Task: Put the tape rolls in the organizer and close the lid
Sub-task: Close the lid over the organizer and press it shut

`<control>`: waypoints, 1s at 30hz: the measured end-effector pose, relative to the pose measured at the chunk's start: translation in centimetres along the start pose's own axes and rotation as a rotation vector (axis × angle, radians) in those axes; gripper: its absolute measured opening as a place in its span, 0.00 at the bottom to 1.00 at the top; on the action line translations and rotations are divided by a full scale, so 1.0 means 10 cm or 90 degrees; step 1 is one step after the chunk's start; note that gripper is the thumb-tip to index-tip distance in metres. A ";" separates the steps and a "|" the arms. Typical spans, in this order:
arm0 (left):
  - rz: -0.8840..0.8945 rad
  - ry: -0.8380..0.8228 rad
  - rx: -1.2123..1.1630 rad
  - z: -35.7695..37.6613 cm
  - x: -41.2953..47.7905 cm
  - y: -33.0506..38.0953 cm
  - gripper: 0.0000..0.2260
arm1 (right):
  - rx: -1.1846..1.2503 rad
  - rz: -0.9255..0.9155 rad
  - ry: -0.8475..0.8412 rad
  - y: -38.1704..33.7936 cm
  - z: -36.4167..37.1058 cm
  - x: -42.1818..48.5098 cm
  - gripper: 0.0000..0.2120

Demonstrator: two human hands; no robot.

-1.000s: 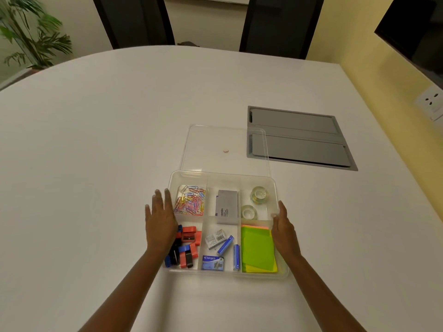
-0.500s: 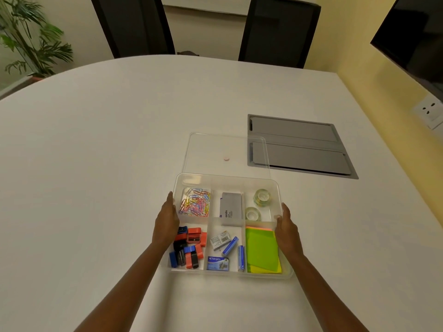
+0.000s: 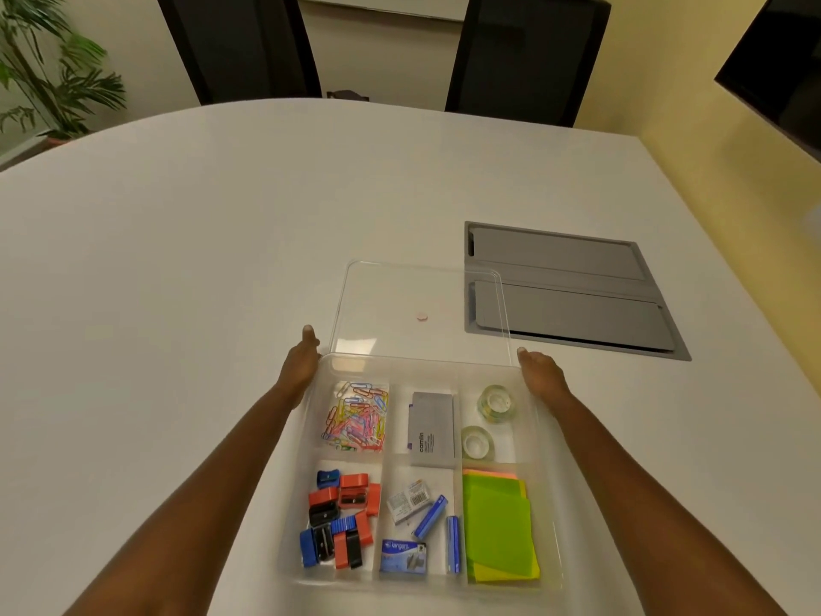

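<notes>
White tabletop (image 3: 177, 269), clear organizer (image 3: 548, 517) on it with its lid (image 3: 400, 300) lying open behind. Both tape rolls (image 3: 494, 403) sit in the far right compartment. Left hand (image 3: 302, 362) and right hand (image 3: 540, 373) reach to the far corners, arms straight out, fingers loose, not gripping anything.

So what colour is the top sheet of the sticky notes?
Bright green sticky notes, seen best in the head view.
</notes>
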State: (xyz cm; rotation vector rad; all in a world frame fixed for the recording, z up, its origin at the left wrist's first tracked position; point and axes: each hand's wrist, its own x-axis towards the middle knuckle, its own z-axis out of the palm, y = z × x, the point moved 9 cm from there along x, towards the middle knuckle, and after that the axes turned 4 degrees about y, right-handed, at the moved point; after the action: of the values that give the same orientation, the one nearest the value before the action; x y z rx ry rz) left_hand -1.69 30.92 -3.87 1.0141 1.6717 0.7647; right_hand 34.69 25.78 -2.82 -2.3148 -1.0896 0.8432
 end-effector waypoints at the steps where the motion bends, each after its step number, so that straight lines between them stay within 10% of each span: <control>1: -0.005 -0.005 -0.008 0.03 0.04 0.02 0.27 | -0.011 0.015 -0.012 0.00 0.03 0.08 0.17; 9: -0.032 0.024 -0.151 0.02 0.26 0.16 0.19 | 0.143 0.035 0.024 -0.08 0.00 0.32 0.16; 30: 0.357 0.253 -0.188 -0.77 -0.71 1.46 0.10 | 0.166 -0.450 0.416 -1.44 -1.68 -1.14 0.09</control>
State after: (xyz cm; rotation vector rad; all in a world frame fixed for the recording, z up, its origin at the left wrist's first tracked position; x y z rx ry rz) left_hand -4.07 31.02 13.89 1.1818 1.5343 1.6210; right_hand 32.93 23.02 21.80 -1.6020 -1.2493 -0.0480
